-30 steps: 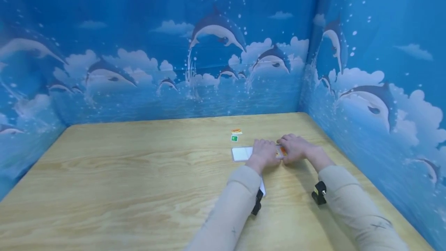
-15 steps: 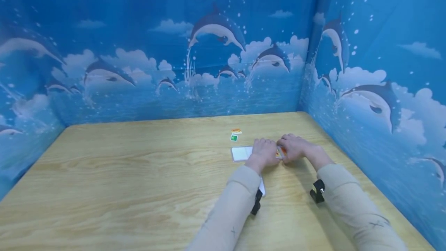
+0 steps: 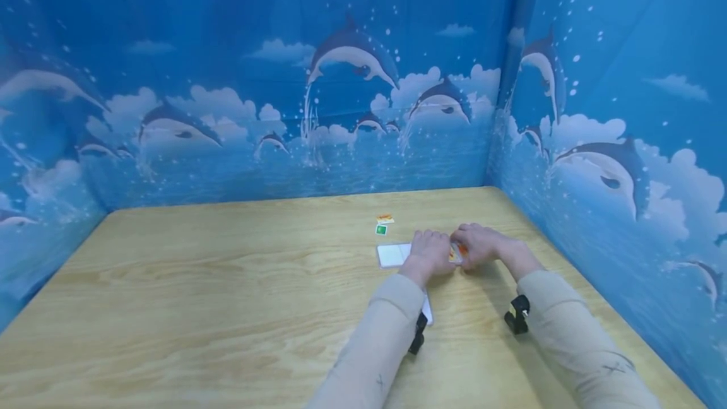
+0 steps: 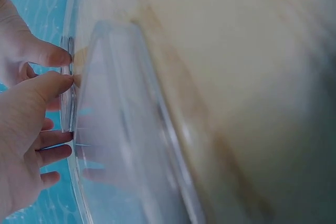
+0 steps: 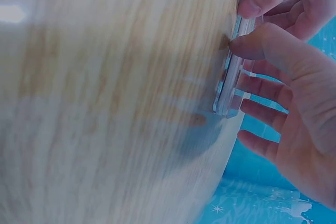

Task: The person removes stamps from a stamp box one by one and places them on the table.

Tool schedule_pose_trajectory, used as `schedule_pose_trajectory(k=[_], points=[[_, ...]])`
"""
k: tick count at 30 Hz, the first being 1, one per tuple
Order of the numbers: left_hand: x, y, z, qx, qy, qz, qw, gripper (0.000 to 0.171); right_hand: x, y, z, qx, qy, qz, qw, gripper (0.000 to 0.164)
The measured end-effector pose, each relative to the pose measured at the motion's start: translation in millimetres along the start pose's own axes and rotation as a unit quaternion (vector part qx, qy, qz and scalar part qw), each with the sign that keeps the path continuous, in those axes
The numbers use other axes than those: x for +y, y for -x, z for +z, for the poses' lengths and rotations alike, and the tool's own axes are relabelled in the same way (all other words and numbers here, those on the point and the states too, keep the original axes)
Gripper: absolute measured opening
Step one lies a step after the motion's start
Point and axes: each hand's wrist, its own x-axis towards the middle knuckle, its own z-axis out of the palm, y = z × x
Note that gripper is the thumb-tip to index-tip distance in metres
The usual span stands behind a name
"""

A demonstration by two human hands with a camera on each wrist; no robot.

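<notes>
A thin, flat clear plastic case [image 3: 455, 254] with orange print showing is held just above or on the table, edge-on in both wrist views. My left hand [image 3: 430, 251] pinches its left part between thumb and fingers. My right hand [image 3: 479, 247] pinches its right end, with the thumb [image 5: 247, 47] on the near edge and fingers behind. Both thumbs sit close together in the right wrist view. Most of the case is hidden behind the hands. A white flat rectangular piece [image 3: 390, 255] lies just left of my left hand.
Another clear flat case [image 4: 126, 129] lies on the table beneath my left wrist. Farther back are a small green picture piece [image 3: 381, 230] and an orange-and-white one [image 3: 384, 218]. A blue dolphin-print curtain [image 3: 255, 144] borders the wooden table [image 3: 199, 302].
Both hands keep their hold on the case, with the right fingers shifting very slightly. The camera view tilts a little; the small pieces on the table have not moved.
</notes>
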Motion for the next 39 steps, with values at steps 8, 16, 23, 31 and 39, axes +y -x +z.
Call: schedule_pose_trajectory(k=[8, 16, 23, 31, 39], points=[[0.5, -0.8, -1.3, 0.001, -0.016, 0.005, 0.9999, 0.058, 0.1, -0.3, -2.6, -0.001, 0.009, -0.005, 1.0, 0.057], [0.0, -2.0, -0.9, 0.007, -0.026, 0.014, 0.9995, 0.056, -1.1, -0.8, -6.4, -0.01, 0.006, -0.001, 1.0, 0.056], [-1.5, -5.4, 1.8, 0.012, -0.021, 0.016, 0.9996, 0.056, -0.9, -1.5, -6.2, -0.005, 0.01, -0.011, 1.0, 0.056], [-1.8, -4.5, 1.9, 0.009, -0.026, 0.021, 0.9994, 0.058, 0.8, -2.6, -7.1, -0.012, -0.003, -0.009, 1.0, 0.058], [-1.1, -5.9, 2.9, 0.005, -0.039, 0.018, 0.9991, 0.058, -0.2, -2.3, -7.2, -0.011, -0.009, -0.02, 1.0, 0.055]])
